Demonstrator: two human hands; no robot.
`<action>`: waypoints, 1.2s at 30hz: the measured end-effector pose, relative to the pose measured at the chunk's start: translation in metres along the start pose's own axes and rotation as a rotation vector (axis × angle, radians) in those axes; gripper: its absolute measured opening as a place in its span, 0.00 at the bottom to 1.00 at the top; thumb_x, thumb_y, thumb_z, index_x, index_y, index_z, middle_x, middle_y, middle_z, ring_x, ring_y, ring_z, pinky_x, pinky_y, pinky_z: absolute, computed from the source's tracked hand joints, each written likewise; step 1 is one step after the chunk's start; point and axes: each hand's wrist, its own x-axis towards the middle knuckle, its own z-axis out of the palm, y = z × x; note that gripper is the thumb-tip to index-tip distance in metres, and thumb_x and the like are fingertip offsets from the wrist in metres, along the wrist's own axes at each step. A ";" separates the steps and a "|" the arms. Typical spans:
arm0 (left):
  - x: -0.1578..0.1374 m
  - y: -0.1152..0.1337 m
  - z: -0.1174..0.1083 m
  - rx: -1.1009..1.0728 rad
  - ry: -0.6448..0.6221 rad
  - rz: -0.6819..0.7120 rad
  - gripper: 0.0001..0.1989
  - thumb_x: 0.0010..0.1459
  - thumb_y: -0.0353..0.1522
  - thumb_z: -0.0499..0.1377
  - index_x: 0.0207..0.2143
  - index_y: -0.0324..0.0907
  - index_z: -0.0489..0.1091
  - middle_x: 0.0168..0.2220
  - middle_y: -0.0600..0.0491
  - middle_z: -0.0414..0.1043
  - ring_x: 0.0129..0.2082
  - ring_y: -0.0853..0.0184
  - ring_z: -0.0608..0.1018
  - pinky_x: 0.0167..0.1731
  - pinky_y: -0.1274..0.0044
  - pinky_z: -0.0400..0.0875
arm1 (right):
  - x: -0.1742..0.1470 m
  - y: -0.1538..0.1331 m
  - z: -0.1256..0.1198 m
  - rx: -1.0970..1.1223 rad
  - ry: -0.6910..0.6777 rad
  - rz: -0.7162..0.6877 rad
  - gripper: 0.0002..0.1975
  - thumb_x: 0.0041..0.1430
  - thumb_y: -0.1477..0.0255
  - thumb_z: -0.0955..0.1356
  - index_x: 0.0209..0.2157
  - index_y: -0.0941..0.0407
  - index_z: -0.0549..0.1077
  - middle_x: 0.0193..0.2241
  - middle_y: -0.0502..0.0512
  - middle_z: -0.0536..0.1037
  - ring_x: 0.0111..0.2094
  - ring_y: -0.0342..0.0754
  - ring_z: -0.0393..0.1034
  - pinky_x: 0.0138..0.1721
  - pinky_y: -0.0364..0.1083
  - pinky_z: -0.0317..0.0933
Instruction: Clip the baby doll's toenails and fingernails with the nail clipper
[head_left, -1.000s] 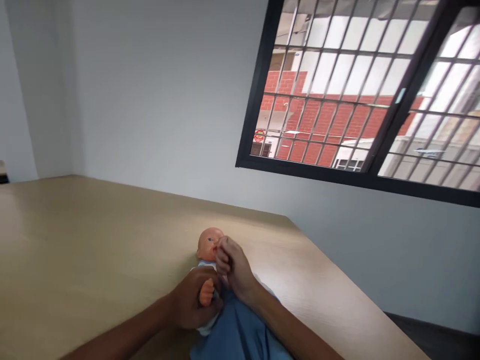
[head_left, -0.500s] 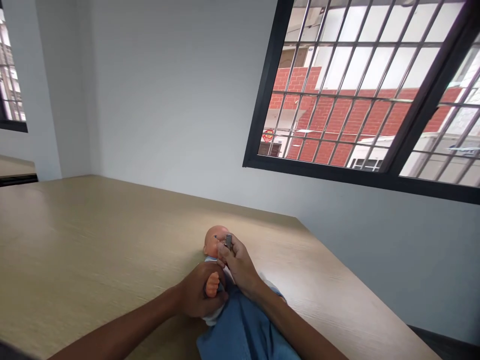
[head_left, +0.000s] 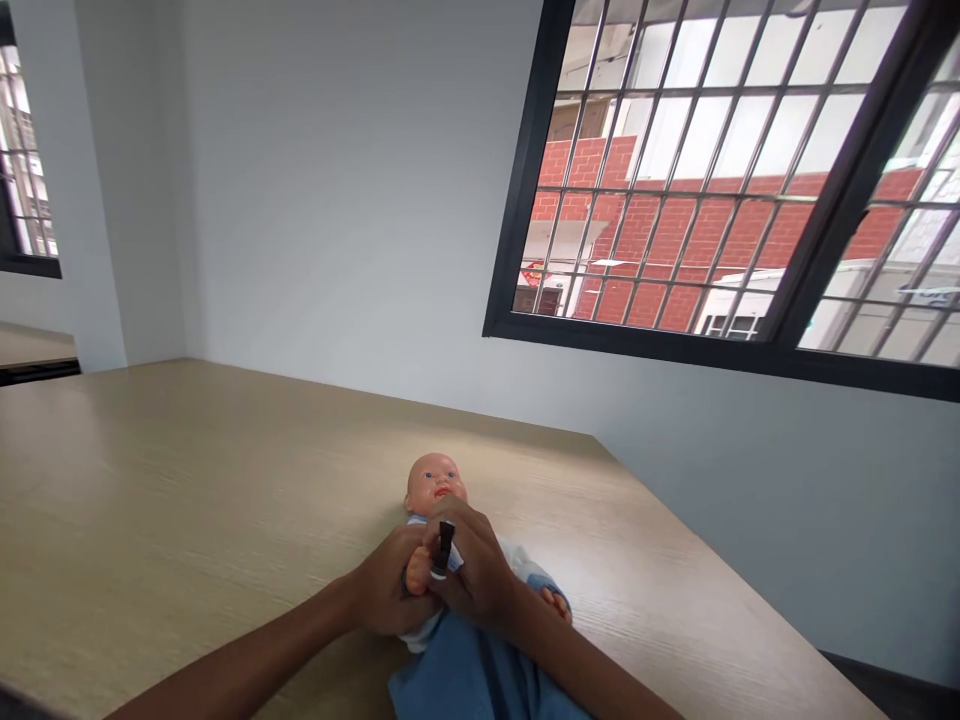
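Note:
A baby doll lies on its back on the table, face up, in white and light-blue clothes. My left hand is closed around the doll's arm, and the doll's small hand pokes out between my thumb and fingers. Pinched in my right hand is a small metal nail clipper, held upright against the doll's fingers; whether its jaws touch them I cannot tell. Blue cloth covers the doll's lower body. Its other hand shows beyond my right forearm.
The pale wooden table runs to a grey-white wall at the back. Its right edge slants down toward the lower right. A barred window with a dark frame is set in the wall above.
My right hand has come down from in front of the doll's face to its held hand, bringing the nail clipper along. The doll's face and other hand are now uncovered. My left hand keeps its grip.

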 end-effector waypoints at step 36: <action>-0.004 -0.005 -0.001 -0.080 -0.064 -0.101 0.11 0.46 0.25 0.55 0.34 0.35 0.71 0.31 0.52 0.72 0.33 0.65 0.74 0.39 0.73 0.72 | 0.005 -0.004 0.004 -0.142 -0.071 0.018 0.23 0.66 0.51 0.63 0.26 0.54 0.60 0.20 0.50 0.69 0.21 0.44 0.61 0.25 0.44 0.50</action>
